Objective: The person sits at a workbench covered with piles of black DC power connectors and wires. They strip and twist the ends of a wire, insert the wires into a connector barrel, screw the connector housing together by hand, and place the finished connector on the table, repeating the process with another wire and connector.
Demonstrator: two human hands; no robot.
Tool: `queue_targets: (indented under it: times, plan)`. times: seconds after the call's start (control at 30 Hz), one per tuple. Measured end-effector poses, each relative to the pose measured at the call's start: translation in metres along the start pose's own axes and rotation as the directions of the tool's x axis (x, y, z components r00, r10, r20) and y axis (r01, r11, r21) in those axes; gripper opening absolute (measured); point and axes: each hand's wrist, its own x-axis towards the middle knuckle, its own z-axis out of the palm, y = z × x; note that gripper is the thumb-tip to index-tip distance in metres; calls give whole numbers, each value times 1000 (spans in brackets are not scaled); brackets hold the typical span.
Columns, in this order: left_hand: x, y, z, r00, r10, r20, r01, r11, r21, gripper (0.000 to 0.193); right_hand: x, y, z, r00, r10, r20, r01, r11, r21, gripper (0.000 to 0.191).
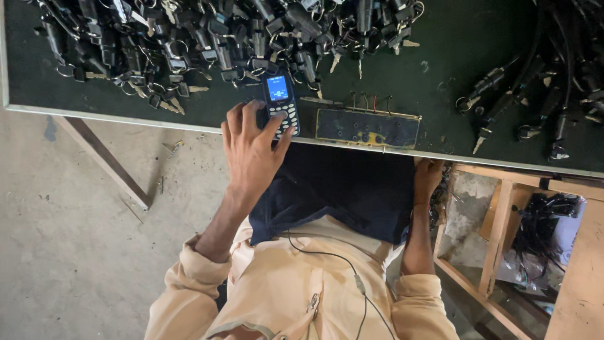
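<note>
1. Dark green bench top (440, 56), raw concrete floor (69, 239) below; heaps of key-and-lock sets (207, 38) along the far edge, a drilled block with wire stubs (368, 128) at the near edge.
2. Phone (280, 104): small keypad type, lit screen, lying flat at the near edge, just left of the block.
3. Long axis: runs away from you, tilted slightly; screen end far, keypad end near.
4. Left hand (251, 151): fingers spread, tips on the keypad and the phone's side.
5. Handling: press lightly so the phone does not slide off the edge.
6. Right hand (428, 179): below the bench edge; fingers hidden, so their state cannot be told.
</note>
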Motion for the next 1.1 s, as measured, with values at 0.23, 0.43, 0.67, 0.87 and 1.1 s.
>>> queue_targets:
  times: [0.23,0.43,0.67,0.87,1.1]
  plan:
    - [-31,38,-1,999,-19,28,29,904,-427,14,2,4,3,989,151,0,-150,987,-55,28]
    - [-46,86,12,884,394,250,-143,739,-658,14,6,17,-2,888,-316,335,457,511,-728,31]
    - [-35,73,4,896,344,282,-58,719,-692,9,3,-43,-131,439,-199,876,6,976,218,35]
    - [-39,72,4,837,225,499,277,611,-741,8,49,-130,-170,833,-138,536,-206,822,531,32]
    - [-56,84,8,882,270,386,189,548,-815,7,142,-144,-165,1000,25,-14,-23,995,98,23]
